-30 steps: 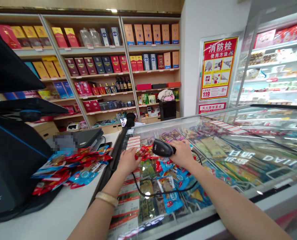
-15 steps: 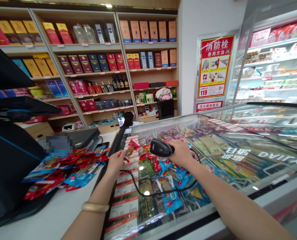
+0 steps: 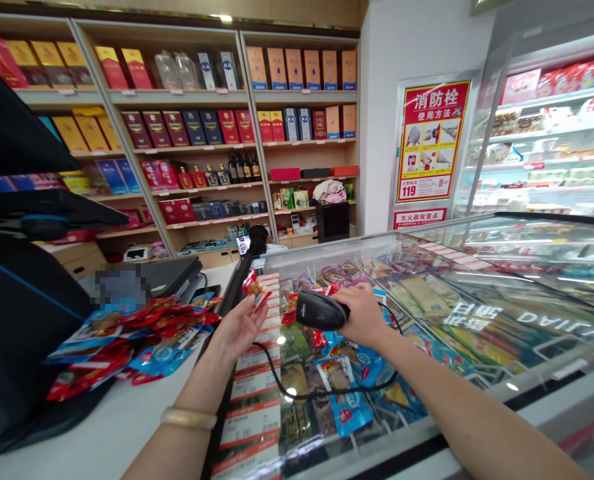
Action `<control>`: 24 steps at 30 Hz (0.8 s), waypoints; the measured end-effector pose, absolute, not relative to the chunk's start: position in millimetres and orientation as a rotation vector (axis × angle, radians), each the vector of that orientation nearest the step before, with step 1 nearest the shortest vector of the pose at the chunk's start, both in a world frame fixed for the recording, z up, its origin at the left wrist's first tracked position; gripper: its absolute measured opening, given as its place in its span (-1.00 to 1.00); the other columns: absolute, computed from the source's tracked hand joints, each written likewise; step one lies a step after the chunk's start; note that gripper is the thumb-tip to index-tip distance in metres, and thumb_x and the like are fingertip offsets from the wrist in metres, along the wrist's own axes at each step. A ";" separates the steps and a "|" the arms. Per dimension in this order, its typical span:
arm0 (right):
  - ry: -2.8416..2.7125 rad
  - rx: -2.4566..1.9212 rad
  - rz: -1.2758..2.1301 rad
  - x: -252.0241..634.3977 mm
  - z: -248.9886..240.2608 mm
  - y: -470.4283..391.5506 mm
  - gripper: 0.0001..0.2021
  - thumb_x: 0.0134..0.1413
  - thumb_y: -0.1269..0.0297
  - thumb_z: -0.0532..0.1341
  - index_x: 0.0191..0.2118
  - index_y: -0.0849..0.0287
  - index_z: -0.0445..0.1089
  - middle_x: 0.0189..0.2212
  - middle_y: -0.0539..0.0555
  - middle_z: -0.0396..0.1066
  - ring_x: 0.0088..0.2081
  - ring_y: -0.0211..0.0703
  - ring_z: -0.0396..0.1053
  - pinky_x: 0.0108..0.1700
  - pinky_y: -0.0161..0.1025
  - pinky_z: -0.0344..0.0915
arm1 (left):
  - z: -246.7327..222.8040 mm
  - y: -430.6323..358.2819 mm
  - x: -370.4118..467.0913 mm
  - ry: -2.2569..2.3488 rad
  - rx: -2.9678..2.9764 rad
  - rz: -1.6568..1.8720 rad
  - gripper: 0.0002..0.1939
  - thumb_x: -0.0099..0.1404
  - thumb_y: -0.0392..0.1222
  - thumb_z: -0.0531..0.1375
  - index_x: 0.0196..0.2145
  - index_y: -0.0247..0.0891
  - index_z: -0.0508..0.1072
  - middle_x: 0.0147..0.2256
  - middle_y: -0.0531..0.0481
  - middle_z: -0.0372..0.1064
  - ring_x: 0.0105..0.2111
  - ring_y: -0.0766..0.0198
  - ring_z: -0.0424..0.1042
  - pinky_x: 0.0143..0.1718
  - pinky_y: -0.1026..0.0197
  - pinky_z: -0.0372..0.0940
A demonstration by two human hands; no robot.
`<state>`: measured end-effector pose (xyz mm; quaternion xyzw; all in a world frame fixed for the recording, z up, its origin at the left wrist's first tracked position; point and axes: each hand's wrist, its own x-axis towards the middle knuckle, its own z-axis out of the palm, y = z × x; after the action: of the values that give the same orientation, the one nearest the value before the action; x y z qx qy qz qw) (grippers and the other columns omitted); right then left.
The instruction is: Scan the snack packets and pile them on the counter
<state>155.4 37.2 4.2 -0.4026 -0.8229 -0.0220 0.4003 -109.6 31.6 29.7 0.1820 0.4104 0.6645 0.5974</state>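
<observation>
The left hand (image 3: pixel 237 328) is pinching a small red snack packet (image 3: pixel 253 288) between its fingertips, above the freezer's glass lid (image 3: pixel 477 313). The right hand (image 3: pixel 363 315) is gripping a black corded barcode scanner (image 3: pixel 319 310), which is pointing at the packet just beside it.

Two hands are in view: the left hand (image 3: pixel 237 328) holds one small red snack packet (image 3: pixel 253 288), and the right hand (image 3: pixel 361 313) grips one black barcode scanner (image 3: pixel 319 310). One gold bracelet (image 3: pixel 189 418) circles the left wrist. One red poster (image 3: pixel 431 141) hangs on the wall.
</observation>
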 end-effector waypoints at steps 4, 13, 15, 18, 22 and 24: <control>-2.076 -0.950 -0.038 153.5 4.2 35.1 -0.82 -0.06 0.21 0.28 -0.27 0.09 0.52 -0.33 0.06 0.57 -0.28 -0.12 0.41 -0.12 -0.14 -0.04 | 25.6 32.3 -112.4 0.972 0.483 1.563 -0.85 0.26 -0.47 0.19 -0.35 -0.27 0.48 -0.32 0.00 0.55 -0.37 0.36 0.55 -0.32 0.31 0.46; -2.034 -0.886 -0.043 147.1 5.6 28.6 -0.86 -0.11 0.28 0.26 -0.34 0.09 0.50 -0.40 0.02 0.55 -0.32 -0.15 0.39 -0.12 -0.12 -0.07 | 17.1 32.5 -100.8 0.988 0.701 1.640 -0.80 0.14 -0.51 0.28 -0.30 -0.29 0.46 -0.35 -0.01 0.55 -0.36 0.24 0.58 -0.22 0.10 0.51; -2.030 -0.905 -0.039 146.3 5.6 27.8 -0.85 -0.14 0.31 0.25 -0.35 0.08 0.50 -0.40 0.02 0.55 -0.31 -0.15 0.39 -0.11 -0.12 -0.07 | 15.7 32.8 -99.2 0.983 0.718 1.651 -0.79 0.15 -0.50 0.27 -0.28 -0.28 0.45 -0.35 0.01 0.55 -0.35 0.23 0.59 -0.20 0.07 0.52; -2.030 -0.936 -0.024 146.1 5.3 27.8 -0.82 -0.16 0.31 0.25 -0.32 0.08 0.51 -0.38 0.03 0.56 -0.30 -0.13 0.39 -0.10 -0.12 -0.07 | 14.5 33.7 -98.8 0.983 0.725 1.649 -0.80 0.17 -0.49 0.27 -0.27 -0.28 0.44 -0.34 0.00 0.56 -0.33 0.20 0.59 -0.20 0.05 0.52; -2.052 -0.986 -0.016 147.3 4.9 29.3 -0.79 -0.15 0.31 0.25 -0.29 0.08 0.51 -0.34 0.04 0.56 -0.26 -0.10 0.40 -0.08 -0.12 -0.06 | 14.0 34.2 -99.5 0.987 0.734 1.626 -0.84 0.17 -0.46 0.28 -0.30 -0.31 0.43 -0.34 -0.04 0.56 -0.30 0.16 0.60 -0.18 0.06 0.52; -2.065 -1.007 -0.021 147.7 5.0 30.0 -0.79 -0.13 0.32 0.26 -0.28 0.08 0.51 -0.32 0.05 0.56 -0.24 -0.09 0.41 -0.08 -0.12 -0.06 | 14.2 34.3 -99.6 0.991 0.737 1.623 -0.85 0.17 -0.46 0.28 -0.31 -0.31 0.43 -0.34 -0.05 0.56 -0.30 0.16 0.60 -0.17 0.07 0.52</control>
<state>147.7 30.0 5.0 -0.3997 -0.8199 -0.0084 0.4099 -99.6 34.3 14.2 0.3078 0.4140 0.6781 0.5235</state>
